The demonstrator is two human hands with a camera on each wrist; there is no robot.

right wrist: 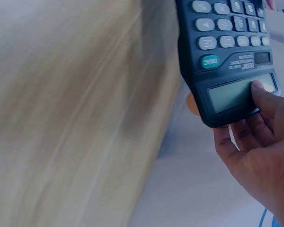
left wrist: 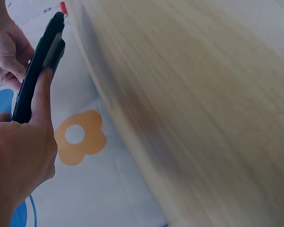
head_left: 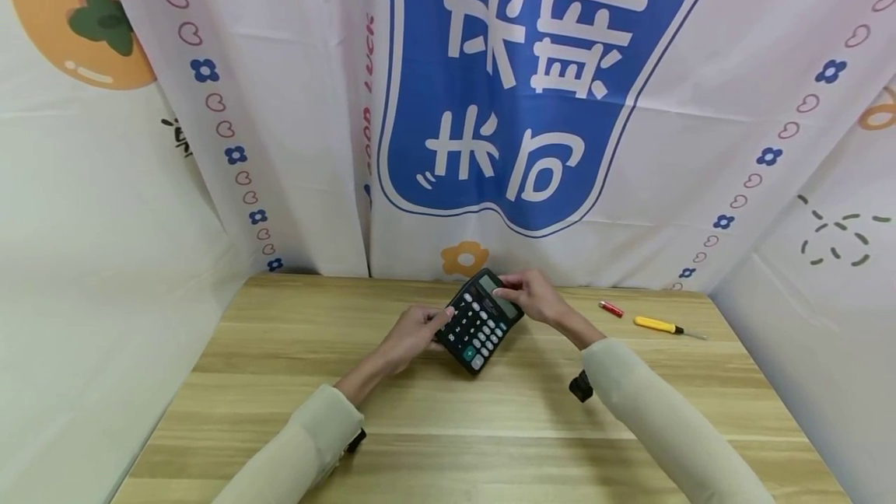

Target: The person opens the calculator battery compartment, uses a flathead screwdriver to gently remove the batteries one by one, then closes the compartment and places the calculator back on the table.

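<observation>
A black calculator (head_left: 483,325) with pale keys and a grey display is held tilted above the table by both hands. My left hand (head_left: 414,337) grips its lower left side, thumb over the keys and fingers behind. At the display end, my right hand (head_left: 533,295) pinches it, with the thumb (right wrist: 266,97) lying on the screen and the fingers underneath. In the left wrist view the calculator (left wrist: 35,75) shows edge-on, one finger of the left hand (left wrist: 23,151) stretched along its back.
On the wooden table (head_left: 280,379), a small red cylinder (head_left: 611,309) lies at the back right. Beside it is a screwdriver with a yellow handle (head_left: 656,324). A printed curtain (head_left: 315,201) hangs along the table's back edge, and pale cloth walls stand at both sides.
</observation>
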